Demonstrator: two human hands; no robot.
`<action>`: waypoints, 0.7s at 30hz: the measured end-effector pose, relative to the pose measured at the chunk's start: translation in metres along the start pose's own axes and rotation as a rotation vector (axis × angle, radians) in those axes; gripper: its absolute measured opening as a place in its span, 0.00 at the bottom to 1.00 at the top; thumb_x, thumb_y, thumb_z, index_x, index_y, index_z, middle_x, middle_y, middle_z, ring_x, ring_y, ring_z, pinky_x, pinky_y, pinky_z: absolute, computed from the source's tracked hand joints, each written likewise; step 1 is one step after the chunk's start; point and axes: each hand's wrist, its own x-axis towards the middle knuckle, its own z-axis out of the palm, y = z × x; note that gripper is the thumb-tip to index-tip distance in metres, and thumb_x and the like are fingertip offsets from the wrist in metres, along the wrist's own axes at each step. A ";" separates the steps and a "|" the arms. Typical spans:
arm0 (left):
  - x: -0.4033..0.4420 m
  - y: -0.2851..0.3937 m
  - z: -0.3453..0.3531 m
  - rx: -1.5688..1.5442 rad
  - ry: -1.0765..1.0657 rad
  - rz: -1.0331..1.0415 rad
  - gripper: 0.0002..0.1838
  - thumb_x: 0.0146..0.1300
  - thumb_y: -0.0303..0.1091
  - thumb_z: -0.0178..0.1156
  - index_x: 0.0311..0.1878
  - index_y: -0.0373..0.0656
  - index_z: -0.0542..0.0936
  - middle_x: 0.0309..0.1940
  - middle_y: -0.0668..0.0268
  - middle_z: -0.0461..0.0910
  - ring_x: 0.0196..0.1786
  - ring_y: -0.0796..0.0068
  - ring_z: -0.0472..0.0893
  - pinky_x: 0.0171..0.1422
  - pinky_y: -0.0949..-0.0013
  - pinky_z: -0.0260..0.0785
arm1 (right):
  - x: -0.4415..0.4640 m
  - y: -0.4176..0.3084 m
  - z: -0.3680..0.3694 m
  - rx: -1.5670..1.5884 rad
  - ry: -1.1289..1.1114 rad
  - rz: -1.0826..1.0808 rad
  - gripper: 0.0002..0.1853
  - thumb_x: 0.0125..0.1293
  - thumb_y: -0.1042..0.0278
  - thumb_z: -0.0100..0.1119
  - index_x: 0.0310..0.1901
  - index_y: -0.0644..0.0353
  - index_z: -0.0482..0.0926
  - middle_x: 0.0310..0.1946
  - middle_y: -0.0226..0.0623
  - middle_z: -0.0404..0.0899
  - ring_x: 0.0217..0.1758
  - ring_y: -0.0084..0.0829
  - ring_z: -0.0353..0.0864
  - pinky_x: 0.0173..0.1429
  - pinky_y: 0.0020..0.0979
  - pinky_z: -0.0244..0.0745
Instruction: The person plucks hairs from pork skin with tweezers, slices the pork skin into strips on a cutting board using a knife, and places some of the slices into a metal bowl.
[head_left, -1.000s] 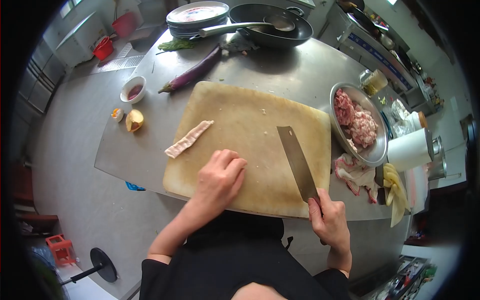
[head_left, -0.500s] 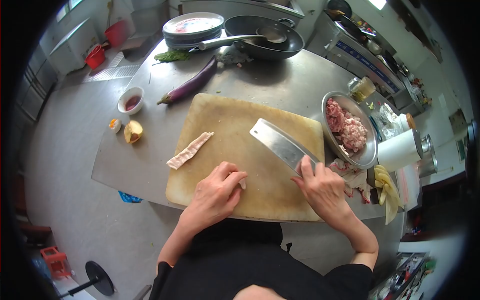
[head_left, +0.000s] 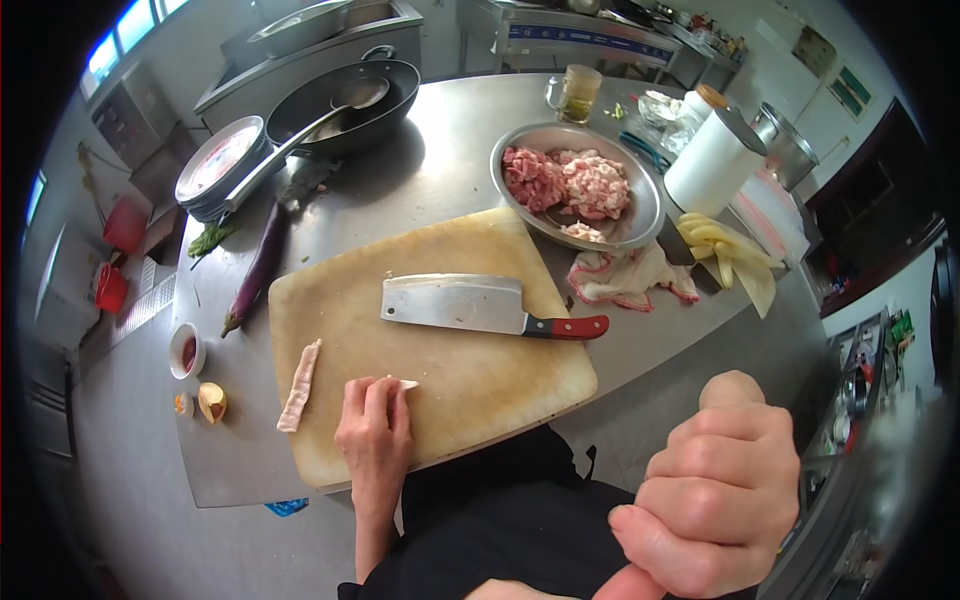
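On the worn cutting board (head_left: 450,400), the cleaver (head_left: 455,303) lies flat with its red and black handle over the right edge. A pale strip of meat (head_left: 300,385) rests near the board's left edge. My left hand (head_left: 375,430) is closed at the board's front, a small pale piece (head_left: 405,384) showing at its fingertips. My right hand (head_left: 710,490) is raised close to the camera, right of the board, its fingers curled into a fist with nothing visible in it. A steel bowl (head_left: 645,215) of pink minced meat stands behind the board.
An eggplant (head_left: 262,265), stacked plates (head_left: 222,165) and a wok (head_left: 345,135) with a ladle are at the back left. A small bowl (head_left: 187,350) and cut fruit (head_left: 212,402) sit left. On the right are a cloth (head_left: 635,275), yellow slices (head_left: 725,250) and a paper roll (head_left: 712,165).
My right hand has let go of the cleaver and risen toward the camera; the cleaver now lies on the board. The view has turned to the right. My left hand stays at the board's front.
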 end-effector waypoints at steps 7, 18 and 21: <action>-0.002 -0.001 0.003 0.010 0.026 0.011 0.05 0.67 0.24 0.68 0.44 0.41 0.83 0.42 0.60 0.80 0.38 0.60 0.83 0.41 0.59 0.76 | -0.008 -0.009 -0.009 -0.188 0.092 -0.043 0.24 0.72 0.47 0.68 0.39 0.67 0.79 0.30 0.34 0.76 0.25 0.26 0.75 0.22 0.28 0.62; -0.001 0.002 0.002 0.076 0.044 0.055 0.06 0.66 0.24 0.68 0.44 0.41 0.83 0.42 0.61 0.80 0.35 0.61 0.83 0.39 0.61 0.75 | -0.001 0.040 0.041 0.777 0.147 0.073 0.11 0.75 0.67 0.56 0.42 0.69 0.82 0.42 0.51 0.84 0.41 0.40 0.86 0.50 0.43 0.83; -0.006 -0.014 0.014 0.064 0.031 0.099 0.06 0.66 0.24 0.68 0.45 0.40 0.84 0.42 0.60 0.80 0.36 0.61 0.83 0.39 0.60 0.76 | 0.015 0.040 0.068 1.174 0.150 -0.007 0.10 0.74 0.69 0.56 0.42 0.68 0.81 0.44 0.51 0.83 0.46 0.42 0.84 0.56 0.45 0.81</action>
